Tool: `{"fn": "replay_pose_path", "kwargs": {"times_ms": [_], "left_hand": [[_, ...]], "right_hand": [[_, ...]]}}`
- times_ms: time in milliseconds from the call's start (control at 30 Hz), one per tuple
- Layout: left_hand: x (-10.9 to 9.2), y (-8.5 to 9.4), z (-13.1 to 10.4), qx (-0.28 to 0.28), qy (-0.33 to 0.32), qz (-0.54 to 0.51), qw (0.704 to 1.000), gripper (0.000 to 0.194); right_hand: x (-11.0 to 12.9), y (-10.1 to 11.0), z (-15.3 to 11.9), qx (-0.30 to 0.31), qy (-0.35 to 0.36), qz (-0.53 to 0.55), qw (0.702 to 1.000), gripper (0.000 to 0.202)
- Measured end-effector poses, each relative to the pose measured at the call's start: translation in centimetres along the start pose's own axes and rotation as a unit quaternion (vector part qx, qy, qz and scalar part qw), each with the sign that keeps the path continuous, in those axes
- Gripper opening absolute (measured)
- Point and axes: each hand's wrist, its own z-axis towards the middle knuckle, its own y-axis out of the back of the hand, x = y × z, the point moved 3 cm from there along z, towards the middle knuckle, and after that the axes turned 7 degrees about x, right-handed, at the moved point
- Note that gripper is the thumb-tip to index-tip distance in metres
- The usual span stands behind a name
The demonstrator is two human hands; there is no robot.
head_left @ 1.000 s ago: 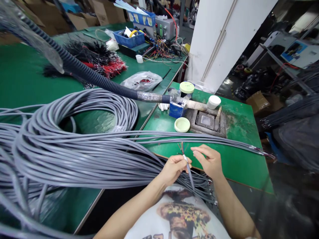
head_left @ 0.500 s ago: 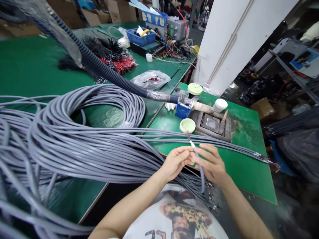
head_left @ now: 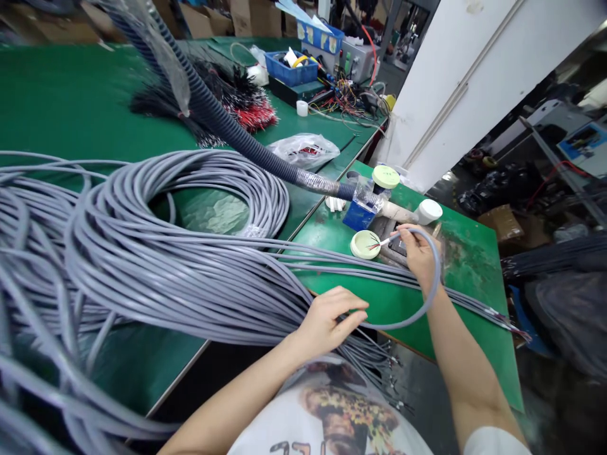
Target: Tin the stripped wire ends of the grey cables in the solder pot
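Observation:
My right hand [head_left: 417, 253] pinches a grey cable [head_left: 434, 278] close to its stripped end. The thin coloured wires at that end reach over the shallow pale-green dish [head_left: 365, 244]. From my fingers the cable loops down and back to the left. Near the table's front edge my left hand [head_left: 334, 316] holds nothing, its thumb and fingers apart, beside the large coil of grey cables [head_left: 190, 278]. Partly behind my right hand lies a dark metal-framed block [head_left: 396, 243] on the green board.
A ribbed hose [head_left: 246, 148] crosses above the coil to a blue box [head_left: 359, 215]. A lidded jar [head_left: 386, 177] and a white tub [head_left: 429, 212] stand behind the dish. Several cables [head_left: 455, 297] cross the green board.
My right hand has moved up and forward with the cable, bringing its wires to the dish. My left hand has let go and opened. The view has shifted slightly.

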Motion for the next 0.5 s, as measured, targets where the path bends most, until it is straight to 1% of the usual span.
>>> {"fn": "replay_pose_path", "kwargs": {"times_ms": [33,67,167,300,500], "left_hand": [[0.9,-0.3,0.1,-0.001,0.018,0.051,0.999,0.021],[1.7,-0.5,0.2,0.009,0.035,0.091,0.995,0.025],[3.2,-0.9,0.2,0.046,0.063,0.155,0.985,0.032],[3.5,-0.7,0.2,0.057,0.072,0.158,0.983,0.033],[3.5,-0.5,0.2,0.060,0.087,0.141,0.984,0.030]], "right_hand": [[-0.2,-0.3,0.2,0.002,0.000,-0.005,1.000,0.021],[-0.4,-0.6,0.4,0.005,0.000,-0.009,1.000,0.022],[-0.7,-1.2,0.9,0.024,-0.005,-0.024,0.999,0.024],[-1.1,-2.1,1.5,0.056,-0.018,-0.056,0.997,0.026],[-1.5,-2.9,1.9,0.064,-0.012,-0.075,0.995,0.025]]}}
